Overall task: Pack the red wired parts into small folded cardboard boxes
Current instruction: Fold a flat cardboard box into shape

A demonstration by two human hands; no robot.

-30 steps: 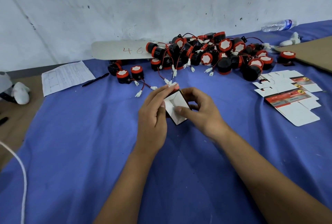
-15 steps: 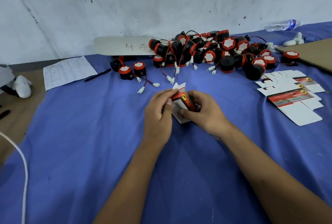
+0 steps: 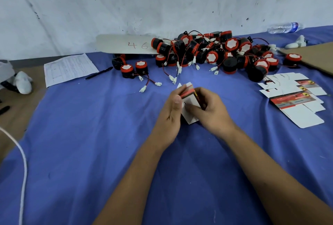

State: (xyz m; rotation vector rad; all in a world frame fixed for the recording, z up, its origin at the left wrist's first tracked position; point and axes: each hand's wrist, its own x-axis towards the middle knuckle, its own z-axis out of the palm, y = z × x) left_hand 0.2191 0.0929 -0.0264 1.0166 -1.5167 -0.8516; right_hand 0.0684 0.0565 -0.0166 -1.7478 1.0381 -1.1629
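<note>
A small cardboard box [image 3: 190, 102], white with a red printed side, is held between both hands above the blue cloth [image 3: 90, 143]. My left hand [image 3: 171, 109] pinches its left side with thumb and fingers. My right hand [image 3: 210, 111] grips its right side, fingers curled round it. White flaps stick up at the box's top. Whether a part is inside is hidden. A heap of red and black wired parts [image 3: 216, 53] lies at the back centre. Two more such parts [image 3: 134, 68] stand apart on its left.
Flat unfolded box blanks [image 3: 297, 98] lie at the right. A paper sheet [image 3: 69, 68] and a pen [image 3: 99, 73] lie at the back left. A card marked 46 [image 3: 126, 44], a water bottle [image 3: 284, 27], a brown board [image 3: 313, 55] and a white cord [image 3: 22, 170] are also here.
The box has been turned in my hands, so its red printed side now faces up instead of the white flap. Both hands stayed in the same place on the cloth.
</note>
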